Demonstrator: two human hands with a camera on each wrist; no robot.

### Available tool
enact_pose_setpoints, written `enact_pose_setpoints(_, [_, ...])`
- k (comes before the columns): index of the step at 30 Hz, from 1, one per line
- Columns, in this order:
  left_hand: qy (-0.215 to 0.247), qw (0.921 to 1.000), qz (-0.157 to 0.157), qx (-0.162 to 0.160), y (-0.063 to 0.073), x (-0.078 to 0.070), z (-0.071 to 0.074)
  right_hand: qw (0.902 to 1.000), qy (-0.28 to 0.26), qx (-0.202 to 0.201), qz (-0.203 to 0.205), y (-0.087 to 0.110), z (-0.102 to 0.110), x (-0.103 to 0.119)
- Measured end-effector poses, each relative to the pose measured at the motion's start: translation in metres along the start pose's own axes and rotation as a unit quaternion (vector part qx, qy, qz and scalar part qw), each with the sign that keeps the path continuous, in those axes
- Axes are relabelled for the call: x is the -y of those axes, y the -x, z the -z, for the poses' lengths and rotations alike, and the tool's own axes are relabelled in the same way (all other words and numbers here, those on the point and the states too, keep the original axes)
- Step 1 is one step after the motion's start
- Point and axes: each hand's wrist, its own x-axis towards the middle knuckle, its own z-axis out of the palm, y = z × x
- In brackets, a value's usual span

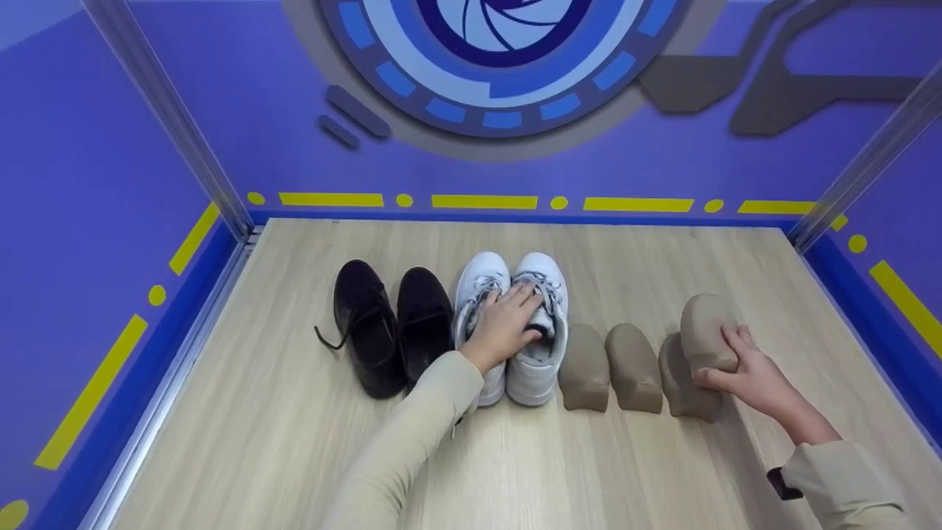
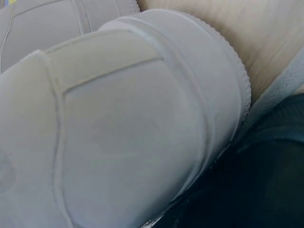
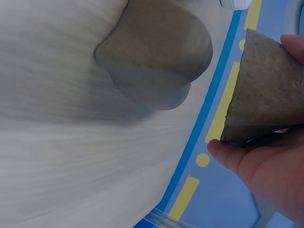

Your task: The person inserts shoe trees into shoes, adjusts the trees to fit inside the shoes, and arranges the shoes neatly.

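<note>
In the head view, a person in beige sleeves [image 1: 416, 438] works at a pale wood-grain tabletop [image 1: 243, 412], and from where I stand the left hand [image 1: 506, 325] lies over the pair of white lace-up sneakers [image 1: 531, 379], which sit side by side, toes pointing away from the person. Its fingers are spread and only slightly bent, draped across the laces and tongues; I can't tell whether the fingertips have hold of anything. The right hand [image 1: 758, 379] is bent around a matte tan-brown block shaped like the front of a shoe [image 1: 705, 324], thumb against the near end and fingers along its right side. The right wrist view shows that block in the hand, apart from its fellows on the table. Three similar brown blocks [image 1: 634, 368] stand in a row just right of the sneakers, rounded ends away from the person; the held one partly covers the rightmost. To the left of the sneakers is a pair of black lace-up shoes [image 1: 425, 320], one with a lace trailing out to the side. The left wrist view is mostly white sneaker, with something black beside it. Behind the table rises a blue-purple wall [image 1: 441, 173] with yellow dashes and a big round emblem [image 1: 504, 103].
</note>
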Motion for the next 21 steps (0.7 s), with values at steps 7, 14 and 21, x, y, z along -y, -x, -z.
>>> enact_pose_setpoints(7, [-0.018, 0.9993, 0.003, -0.032, -0.001, 0.001, -0.002, 1.0000, 0.001, -0.002, 0.009, -0.001, -0.004, 0.009])
enact_pose_setpoints(14, [-0.025, 0.9980, 0.002, -0.058, -0.003, 0.001, -0.003, 0.9997, 0.012, -0.011, 0.019, -0.002, -0.006, 0.020])
enact_pose_setpoints(21, [-0.031, 0.9962, -0.007, -0.081, -0.006, 0.001, -0.005, 0.9995, 0.016, -0.008, 0.026, -0.003, -0.010, 0.029])
